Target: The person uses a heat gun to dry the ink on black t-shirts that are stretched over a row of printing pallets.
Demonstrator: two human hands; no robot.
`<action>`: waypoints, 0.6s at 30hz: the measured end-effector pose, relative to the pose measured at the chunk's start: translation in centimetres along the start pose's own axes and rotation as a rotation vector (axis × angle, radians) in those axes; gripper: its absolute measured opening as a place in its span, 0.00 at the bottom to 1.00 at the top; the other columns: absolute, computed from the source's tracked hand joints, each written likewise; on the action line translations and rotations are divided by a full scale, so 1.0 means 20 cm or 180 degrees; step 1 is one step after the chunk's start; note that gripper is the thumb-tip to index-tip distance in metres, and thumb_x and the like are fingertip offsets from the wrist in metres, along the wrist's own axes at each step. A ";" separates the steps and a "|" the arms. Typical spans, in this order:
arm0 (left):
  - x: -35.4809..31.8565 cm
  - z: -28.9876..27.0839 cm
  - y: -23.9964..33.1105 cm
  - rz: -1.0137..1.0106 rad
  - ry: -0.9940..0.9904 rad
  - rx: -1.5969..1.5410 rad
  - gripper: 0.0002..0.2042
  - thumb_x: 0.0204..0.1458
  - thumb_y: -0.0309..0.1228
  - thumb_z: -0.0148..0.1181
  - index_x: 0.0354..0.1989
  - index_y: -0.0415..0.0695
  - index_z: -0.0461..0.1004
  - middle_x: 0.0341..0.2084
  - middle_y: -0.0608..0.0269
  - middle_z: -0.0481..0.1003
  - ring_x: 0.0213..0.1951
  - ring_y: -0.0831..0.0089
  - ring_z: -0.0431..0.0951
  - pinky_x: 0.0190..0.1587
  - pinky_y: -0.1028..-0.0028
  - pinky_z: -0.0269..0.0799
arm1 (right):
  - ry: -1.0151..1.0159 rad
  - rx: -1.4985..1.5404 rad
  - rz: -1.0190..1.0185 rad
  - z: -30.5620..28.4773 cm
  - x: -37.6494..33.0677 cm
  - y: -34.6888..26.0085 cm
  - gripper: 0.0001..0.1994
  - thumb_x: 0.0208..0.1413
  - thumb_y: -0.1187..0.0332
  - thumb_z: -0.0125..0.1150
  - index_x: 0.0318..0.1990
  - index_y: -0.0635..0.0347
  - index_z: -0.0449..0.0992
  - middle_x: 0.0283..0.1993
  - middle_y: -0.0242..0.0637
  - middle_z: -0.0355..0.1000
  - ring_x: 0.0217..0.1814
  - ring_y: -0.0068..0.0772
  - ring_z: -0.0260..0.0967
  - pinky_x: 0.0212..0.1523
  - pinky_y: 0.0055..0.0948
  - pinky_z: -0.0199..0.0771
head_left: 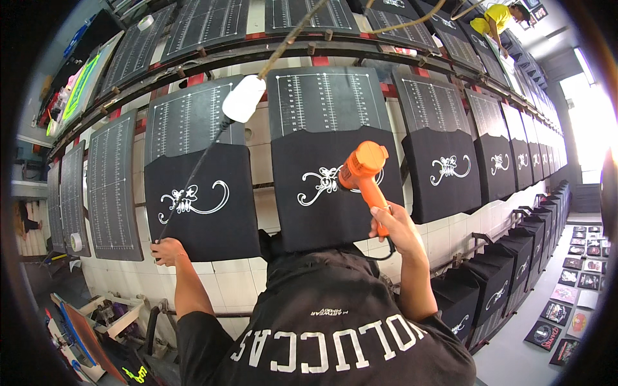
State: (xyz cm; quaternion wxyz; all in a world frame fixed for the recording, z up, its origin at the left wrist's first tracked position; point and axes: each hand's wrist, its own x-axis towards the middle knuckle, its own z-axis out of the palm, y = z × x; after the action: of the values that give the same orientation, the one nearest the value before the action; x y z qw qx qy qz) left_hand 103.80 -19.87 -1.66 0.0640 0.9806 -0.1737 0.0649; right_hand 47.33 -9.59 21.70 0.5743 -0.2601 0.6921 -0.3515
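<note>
My right hand (399, 228) is closed round the handle of an orange heat gun (365, 161). Its nozzle points left and down over the white printed design on a black fabric piece (306, 222), which covers the near part of a dark board (328, 96). At the near left corner of the neighbouring black fabric piece (199, 238), my left hand (168, 251) is closed on a thin black cable (198, 164). That cable slants up across the fabric to a white plug connector (244, 98), hung from a cord above. Part of the heat gun's nozzle hides the design.
More boards with printed black fabric (444, 170) run off to the right. Bare marked boards (112, 186) stand at left. A metal rail (257, 56) crosses behind. Lower right, another row of covered boards (496, 276) stands beside the floor. A person in yellow (496, 19) works far right.
</note>
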 end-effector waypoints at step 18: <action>0.01 0.00 -0.01 -0.0090 -0.0045 -0.0054 0.19 0.64 0.42 0.40 0.61 0.51 0.59 0.61 0.52 0.60 0.59 0.43 0.61 0.52 0.48 0.69 | 0.0172 -0.0023 -0.0191 0.15 0.01 0.04 0.15 0.60 0.58 0.55 0.43 0.63 0.70 0.24 0.29 0.69 0.23 0.20 0.70 0.20 0.18 0.66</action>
State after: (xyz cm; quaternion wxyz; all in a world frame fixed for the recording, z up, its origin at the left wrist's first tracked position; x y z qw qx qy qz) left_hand 104.15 -19.78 -1.68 0.0720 0.9828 -0.1608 0.0555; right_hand 50.30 -9.84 20.64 0.5438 -0.2731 0.7005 -0.3729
